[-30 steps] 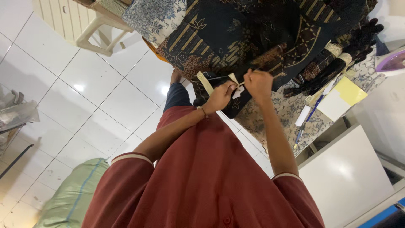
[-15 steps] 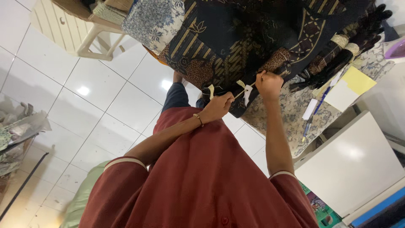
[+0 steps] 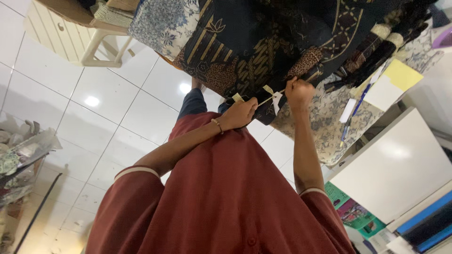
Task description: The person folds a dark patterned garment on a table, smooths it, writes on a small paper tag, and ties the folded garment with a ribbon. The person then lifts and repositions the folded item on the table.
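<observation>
Both your hands pinch a pale strip against the dark batik cloth

Your left hand (image 3: 240,114) and right hand (image 3: 298,91) are apart, each closed on an end of the strip (image 3: 266,99), at the cloth's (image 3: 263,42) edge over the table (image 3: 325,117)

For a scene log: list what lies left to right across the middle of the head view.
Cluttered grey shelf → glossy white floor tiles → left hand → small white paper tag → right hand → blue pen → white cabinet top.
</observation>
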